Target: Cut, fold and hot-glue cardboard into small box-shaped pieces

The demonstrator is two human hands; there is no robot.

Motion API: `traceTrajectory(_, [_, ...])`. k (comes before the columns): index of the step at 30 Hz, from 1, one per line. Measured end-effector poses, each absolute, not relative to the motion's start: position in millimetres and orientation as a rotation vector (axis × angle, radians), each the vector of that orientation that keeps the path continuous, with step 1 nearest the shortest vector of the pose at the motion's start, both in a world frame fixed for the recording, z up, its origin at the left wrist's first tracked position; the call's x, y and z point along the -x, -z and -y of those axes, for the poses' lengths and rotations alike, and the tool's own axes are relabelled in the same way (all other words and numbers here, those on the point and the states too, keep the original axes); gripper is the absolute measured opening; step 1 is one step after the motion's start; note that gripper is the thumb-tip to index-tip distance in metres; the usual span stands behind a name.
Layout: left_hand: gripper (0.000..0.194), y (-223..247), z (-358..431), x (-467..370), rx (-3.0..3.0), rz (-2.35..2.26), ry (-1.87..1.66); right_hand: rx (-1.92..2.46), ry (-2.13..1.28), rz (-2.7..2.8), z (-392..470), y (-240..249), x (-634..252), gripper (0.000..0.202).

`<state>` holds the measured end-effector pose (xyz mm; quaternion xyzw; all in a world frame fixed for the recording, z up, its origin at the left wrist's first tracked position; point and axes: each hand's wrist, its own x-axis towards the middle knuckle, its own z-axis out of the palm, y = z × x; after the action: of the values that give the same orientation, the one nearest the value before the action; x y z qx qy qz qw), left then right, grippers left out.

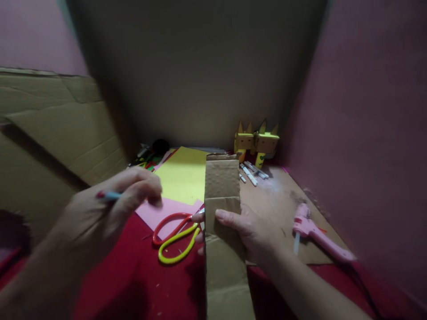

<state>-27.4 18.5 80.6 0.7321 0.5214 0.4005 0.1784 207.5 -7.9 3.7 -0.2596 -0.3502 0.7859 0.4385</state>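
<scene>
A long strip of brown cardboard (227, 262) with crosswise creases stands in front of me, its lower end running out of view. My right hand (253, 226) grips it from the right side, thumb on the near face and fingertips showing past the left edge. To the left, my left hand (130, 200) is raised with its fingers curled round a thin blue pen with a red end (110, 195); the fingertips are blurred. The pen hand and the cardboard are apart. Scissors with one red and one yellow handle (178, 251) lie between them, partly behind the cardboard.
Yellow paper (183, 173) and pink paper (156, 215) lie on the red cloth (167, 293). A pink glue gun (316, 235) and several white markers (248, 173) rest on a brown board (273, 204). Two cardboard figures (266, 142) stand behind. A large cardboard sheet (50, 133) leans at left.
</scene>
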Motion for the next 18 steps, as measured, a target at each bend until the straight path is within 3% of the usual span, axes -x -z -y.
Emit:
traceTrajectory(4, [0.039,-78,-23,-23,-1.708,-1.164,-0.731,0.679,-1.879,0.915,6,-9,-205,0.039])
traceTrajectory(8, [0.021,-68,-41,-45,-1.521,-0.987,-0.547,0.639,-1.855,0.980,1,-15,-204,0.038])
traceTrajectory(18, [0.031,-66,-62,-27,-1.307,-1.007,-1.166,0.770,-1.857,0.951,6,-2,-203,0.045])
